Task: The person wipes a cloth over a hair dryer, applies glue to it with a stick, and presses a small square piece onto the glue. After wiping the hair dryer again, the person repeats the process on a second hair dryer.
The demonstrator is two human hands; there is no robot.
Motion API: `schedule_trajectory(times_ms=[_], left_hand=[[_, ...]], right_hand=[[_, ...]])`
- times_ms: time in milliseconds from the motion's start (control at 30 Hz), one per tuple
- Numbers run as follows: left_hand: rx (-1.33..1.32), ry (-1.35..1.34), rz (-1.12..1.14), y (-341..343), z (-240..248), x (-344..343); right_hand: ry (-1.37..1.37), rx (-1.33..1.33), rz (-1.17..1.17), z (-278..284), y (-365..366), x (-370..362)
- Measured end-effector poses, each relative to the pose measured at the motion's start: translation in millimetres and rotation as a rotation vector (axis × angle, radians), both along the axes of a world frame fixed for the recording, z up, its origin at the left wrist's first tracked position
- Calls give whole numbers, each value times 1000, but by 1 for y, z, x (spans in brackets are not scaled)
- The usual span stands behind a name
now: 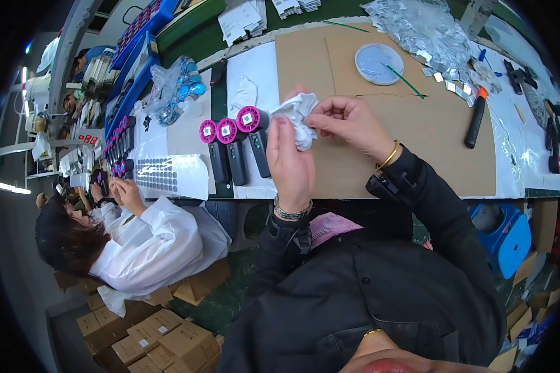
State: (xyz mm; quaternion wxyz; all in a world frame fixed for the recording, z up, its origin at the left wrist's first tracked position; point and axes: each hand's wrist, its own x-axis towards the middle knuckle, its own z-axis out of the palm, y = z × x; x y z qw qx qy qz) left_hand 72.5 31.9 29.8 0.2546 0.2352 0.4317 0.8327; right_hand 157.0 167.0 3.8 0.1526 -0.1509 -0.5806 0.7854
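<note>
A crumpled white cloth [301, 110] is bunched between my hands above the table's front part. My left hand [290, 163] is closed around its lower left side, thumb up. From the right, my right hand [356, 126] pinches the cloth's edge between thumb and fingers. Whether anything is inside the cloth is hidden. Just left of my left hand lie three black hair-dryer-like devices [236, 163] with pink round ends facing away from me and handles toward me. Another white cloth or tissue [245, 92] lies beyond them.
A brown cardboard sheet [417, 155] covers the table before me, with a round clear dish [370, 56] and green stick [406, 82]. Rightward are an orange-and-black tool [476, 118] and a pile of plastic pouches [420, 31]. A co-worker [155, 239] sits left beside a grey sticker sheet [168, 175].
</note>
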Motion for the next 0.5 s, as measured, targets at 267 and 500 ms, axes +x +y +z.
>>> schedule_trajectory(times_ms=[267, 500], left_hand=[[-60, -72, 115, -13, -3, -22], [-185, 22, 191, -15, -19, -27]], right_hand=[[263, -331, -152, -5, 18, 2], [211, -250, -124, 7, 10, 0]])
